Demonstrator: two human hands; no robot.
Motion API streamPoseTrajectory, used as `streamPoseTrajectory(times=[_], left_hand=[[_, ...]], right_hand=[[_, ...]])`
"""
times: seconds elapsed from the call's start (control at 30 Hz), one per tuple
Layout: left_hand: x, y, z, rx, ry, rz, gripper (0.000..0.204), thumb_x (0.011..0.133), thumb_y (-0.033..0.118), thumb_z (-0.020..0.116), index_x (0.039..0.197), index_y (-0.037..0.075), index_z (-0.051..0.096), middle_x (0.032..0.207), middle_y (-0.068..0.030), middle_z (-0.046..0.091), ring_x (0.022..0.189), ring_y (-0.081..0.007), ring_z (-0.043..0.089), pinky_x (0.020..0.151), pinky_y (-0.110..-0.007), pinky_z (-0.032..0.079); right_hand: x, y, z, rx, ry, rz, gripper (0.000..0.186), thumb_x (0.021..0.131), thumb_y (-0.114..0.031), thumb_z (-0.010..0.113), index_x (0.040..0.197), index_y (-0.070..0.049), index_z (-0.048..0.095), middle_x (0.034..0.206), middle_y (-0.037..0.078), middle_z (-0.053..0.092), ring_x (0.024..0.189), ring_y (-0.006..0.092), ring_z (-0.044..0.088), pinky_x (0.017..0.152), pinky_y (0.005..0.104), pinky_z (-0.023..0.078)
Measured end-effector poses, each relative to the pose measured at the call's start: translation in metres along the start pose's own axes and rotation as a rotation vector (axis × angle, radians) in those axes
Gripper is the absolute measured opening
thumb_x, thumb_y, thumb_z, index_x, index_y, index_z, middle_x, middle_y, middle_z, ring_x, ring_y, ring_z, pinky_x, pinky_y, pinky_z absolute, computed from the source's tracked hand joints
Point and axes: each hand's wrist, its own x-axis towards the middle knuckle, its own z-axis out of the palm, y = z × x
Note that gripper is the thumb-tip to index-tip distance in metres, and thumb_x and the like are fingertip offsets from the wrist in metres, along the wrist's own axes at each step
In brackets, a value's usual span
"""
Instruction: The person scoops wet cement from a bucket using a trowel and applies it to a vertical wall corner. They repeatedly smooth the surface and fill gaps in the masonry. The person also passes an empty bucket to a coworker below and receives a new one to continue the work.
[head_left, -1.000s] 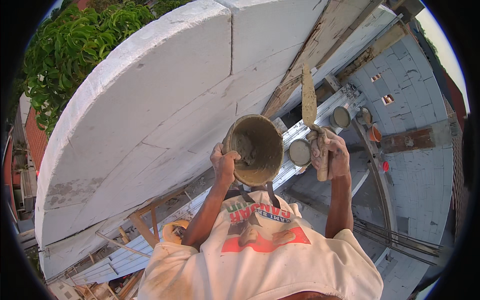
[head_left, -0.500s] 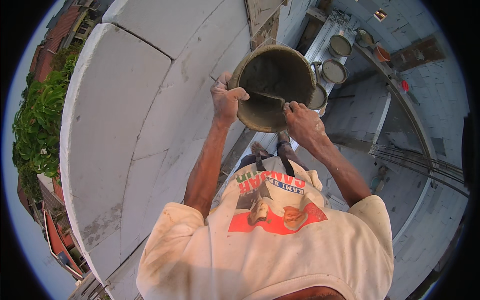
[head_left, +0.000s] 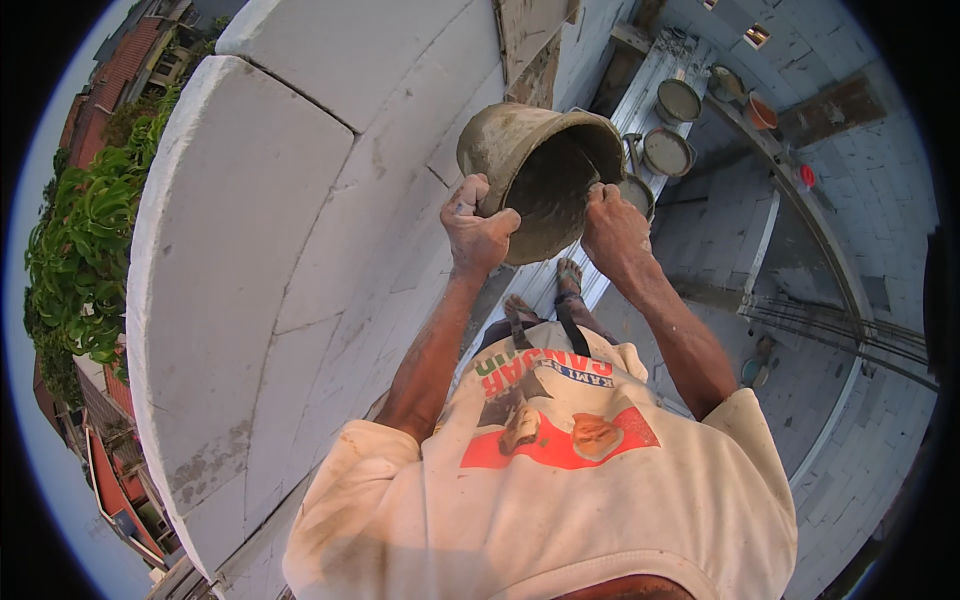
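Note:
A mortar-caked bucket is tipped on its side in front of me, beside the pale block wall, with its mouth toward me and to the right. Grey residue coats its dark inside. My left hand is closed on the left of the rim, thumb along the edge. At the right of the mouth my right hand is a closed fist. A thin edge shows inside by its fingers, but what they grip is hidden.
The tall pale block wall rises on my left, with trees and roofs beyond. Under my feet runs a narrow metal plank. Along it stand buckets of grey mix and an orange bucket. Thin rods cross the right.
The bucket has tilted further onto its side, so its outer wall now shows. Both hands have shifted slightly to the right and lower. More of my feet is visible.

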Motion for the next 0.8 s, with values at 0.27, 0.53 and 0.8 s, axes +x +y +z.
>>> streamPoseTrajectory(times=[0.27, 0.53, 0.8], left_hand=[[0.004, 0.009, -0.002, -0.088, 0.084, 0.019, 0.026, 0.060, -0.001, 0.064, 0.069, 0.007, 0.041, 0.067, 0.0009, 0.036, 0.061, -0.0121, 0.035, 0.054, -0.030, 0.033], [-0.018, 0.003, -0.006, -0.216, -0.020, 0.116, 0.029, 0.061, -0.001, 0.075, 0.069, 0.009, 0.049, 0.069, 0.0004, 0.054, 0.067, -0.0115, 0.046, 0.062, -0.030, 0.038], [-0.019, -0.008, 0.004, -0.530, 0.349, -0.331, 0.022, 0.074, -0.003, 0.079, 0.081, 0.005, 0.059, 0.080, -0.0031, 0.065, 0.068, -0.0117, 0.058, 0.065, -0.028, 0.049]], right_hand=[[0.006, 0.000, -0.023, 0.007, -0.065, -0.003, 0.039, 0.083, -0.005, 0.063, 0.118, 0.011, 0.056, 0.109, 0.025, 0.062, 0.095, 0.0387, 0.072, 0.071, 0.0453, 0.062], [0.002, 0.027, 0.009, 0.526, -0.033, -0.424, 0.030, 0.073, -0.008, 0.069, 0.101, 0.004, 0.064, 0.095, 0.027, 0.067, 0.093, 0.0460, 0.067, 0.084, 0.0475, 0.057], [-0.014, 0.008, 0.008, 0.951, -0.577, 0.022, 0.056, 0.089, -0.047, 0.076, 0.119, 0.000, 0.069, 0.090, 0.006, 0.068, 0.078, 0.0160, 0.057, 0.072, 0.0342, 0.048]])
